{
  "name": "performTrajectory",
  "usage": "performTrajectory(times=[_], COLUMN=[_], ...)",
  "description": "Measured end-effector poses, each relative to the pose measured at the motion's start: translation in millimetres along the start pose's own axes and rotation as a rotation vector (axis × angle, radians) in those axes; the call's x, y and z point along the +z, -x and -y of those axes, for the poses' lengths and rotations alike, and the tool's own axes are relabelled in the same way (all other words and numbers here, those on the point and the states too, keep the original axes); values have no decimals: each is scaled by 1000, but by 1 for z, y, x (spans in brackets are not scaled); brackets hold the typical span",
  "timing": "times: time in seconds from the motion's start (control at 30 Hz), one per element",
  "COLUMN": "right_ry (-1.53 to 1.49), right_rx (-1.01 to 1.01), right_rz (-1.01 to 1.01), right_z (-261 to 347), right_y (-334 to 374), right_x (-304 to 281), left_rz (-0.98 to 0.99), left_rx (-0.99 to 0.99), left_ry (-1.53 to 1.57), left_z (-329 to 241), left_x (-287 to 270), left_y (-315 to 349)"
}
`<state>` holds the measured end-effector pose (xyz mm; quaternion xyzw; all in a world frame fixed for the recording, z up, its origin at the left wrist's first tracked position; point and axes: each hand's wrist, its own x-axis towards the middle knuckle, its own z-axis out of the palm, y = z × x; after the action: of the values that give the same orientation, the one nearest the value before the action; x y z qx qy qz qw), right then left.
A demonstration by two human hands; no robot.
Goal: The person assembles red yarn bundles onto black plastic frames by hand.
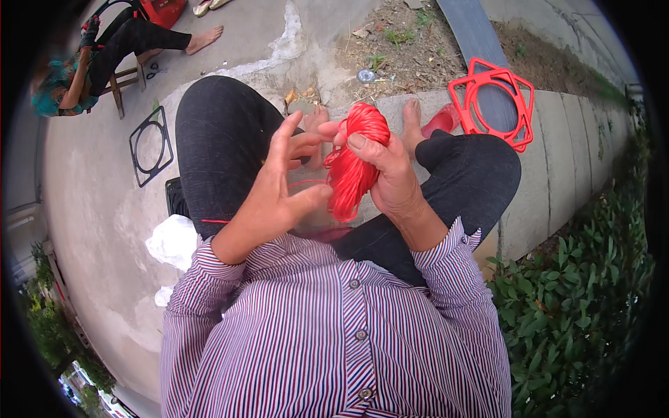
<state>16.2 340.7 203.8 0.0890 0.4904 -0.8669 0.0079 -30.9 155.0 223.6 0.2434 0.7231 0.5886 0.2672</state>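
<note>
Two dark-trousered knees (216, 132) flank a left hand (273, 188), its grip spread apart, and a right hand (394, 174), its grip clamped on a red cord skein (348, 174) between them, whose loose loops (343, 209) could slip and tangle should the thin strand (304, 182) be tugged unevenly.

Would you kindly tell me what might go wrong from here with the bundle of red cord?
The red cord bundle bunches into many loose loops at its lower end, so these might tangle. A thin red strand runs between the bundle and the open left hand, and could snag there. Only the right hand clearly grips the bundle, so it might slip if that hold slackens.
</note>
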Motion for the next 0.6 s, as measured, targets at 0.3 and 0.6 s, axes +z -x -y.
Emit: performTrajectory(times=[0.3,0.6], right_ry=[-635,-507], right_rx=[-139,-25], right_rz=[163,184], right_z=[47,42], right_y=[-14,-22], right_x=[-60,-61], left_rz=[-635,-658], left_rx=[86,-476], left_ry=[191,310], left_z=[-4,130], left_x=[-121,-138], left_y=[82,123])
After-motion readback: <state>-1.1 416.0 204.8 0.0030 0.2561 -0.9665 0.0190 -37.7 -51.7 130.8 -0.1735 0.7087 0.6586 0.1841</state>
